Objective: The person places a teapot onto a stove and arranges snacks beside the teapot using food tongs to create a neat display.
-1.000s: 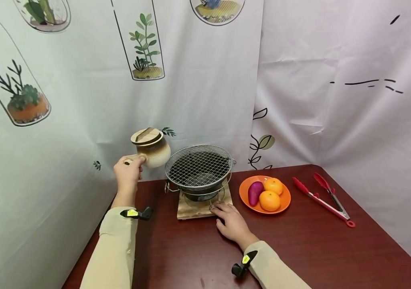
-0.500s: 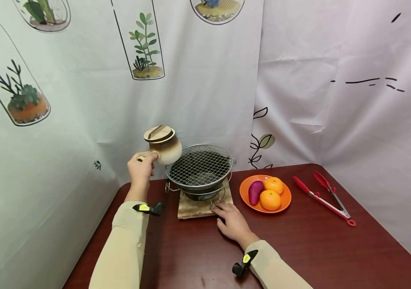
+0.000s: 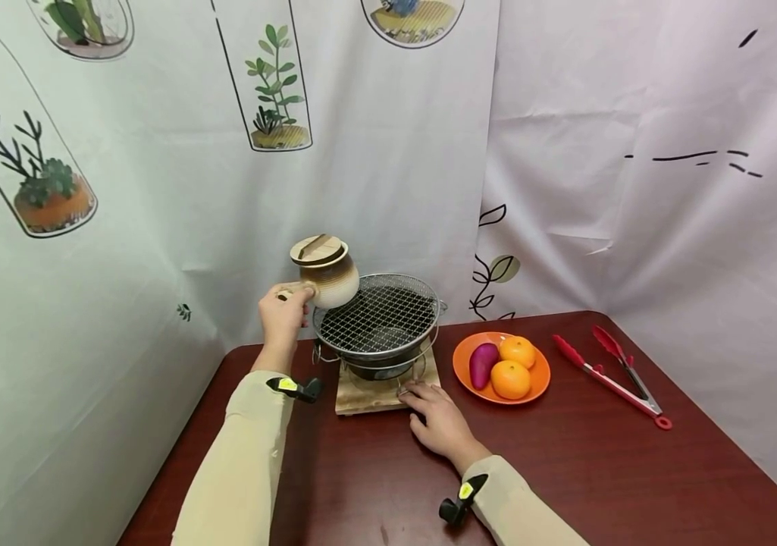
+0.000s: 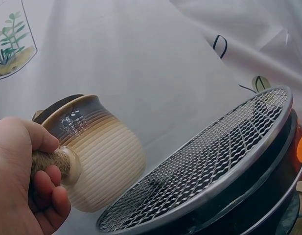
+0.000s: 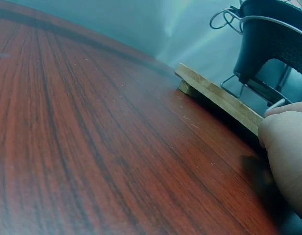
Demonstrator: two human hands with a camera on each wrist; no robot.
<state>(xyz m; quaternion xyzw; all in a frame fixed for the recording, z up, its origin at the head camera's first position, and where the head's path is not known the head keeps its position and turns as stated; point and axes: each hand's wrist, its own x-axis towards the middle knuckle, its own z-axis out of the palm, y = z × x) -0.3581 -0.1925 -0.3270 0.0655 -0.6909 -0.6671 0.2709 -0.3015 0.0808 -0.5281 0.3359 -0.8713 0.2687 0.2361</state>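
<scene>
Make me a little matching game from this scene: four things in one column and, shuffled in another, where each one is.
Things
1. lidded pot
2. tongs
3. purple vegetable
4. wooden board

Places
A. beneath the grill
B. on the orange plate
C. held by its handle in the left hand
D. on the table, spread open

Pairs: 1-C, 2-D, 3-B, 4-A
</scene>
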